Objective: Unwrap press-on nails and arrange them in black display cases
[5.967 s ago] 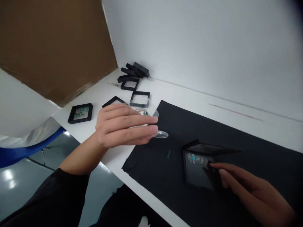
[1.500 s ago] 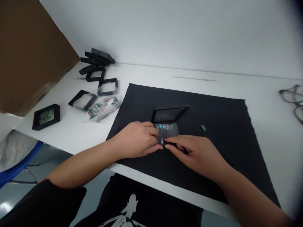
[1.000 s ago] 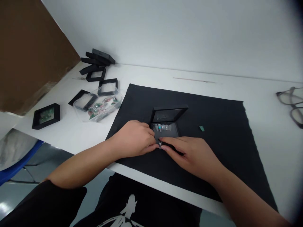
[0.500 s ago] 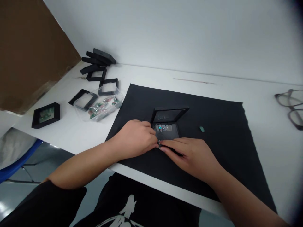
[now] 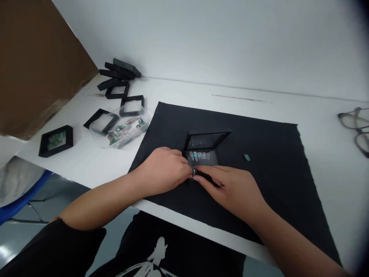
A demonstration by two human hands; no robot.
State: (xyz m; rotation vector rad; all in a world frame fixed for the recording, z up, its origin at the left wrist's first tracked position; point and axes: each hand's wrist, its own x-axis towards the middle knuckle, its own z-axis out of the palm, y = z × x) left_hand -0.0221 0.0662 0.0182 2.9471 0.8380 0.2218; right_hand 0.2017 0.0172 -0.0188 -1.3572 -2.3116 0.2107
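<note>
A small black display box with a clear window in its lid lies hinged open on the black mat. Inside it, a row of glittery press-on nails lines the upper part of the grey base. My left hand is closed at the box's left edge, its fingertips curled against the near left corner. From the right, my right hand pinches a small shiny press-on nail between thumb and forefinger, over the lower left of the base. A loose green nail lies on the mat to the right.
To the left stands a clear plastic tub of bagged green and pink nails. Several black frame boxes lie around it, and one box holds green pieces. Eyeglasses rest at the far right. A blue chair is below left.
My right hand has shifted slightly up and left with the shiny nail, further over the box's base. My left hand stays almost in place.
</note>
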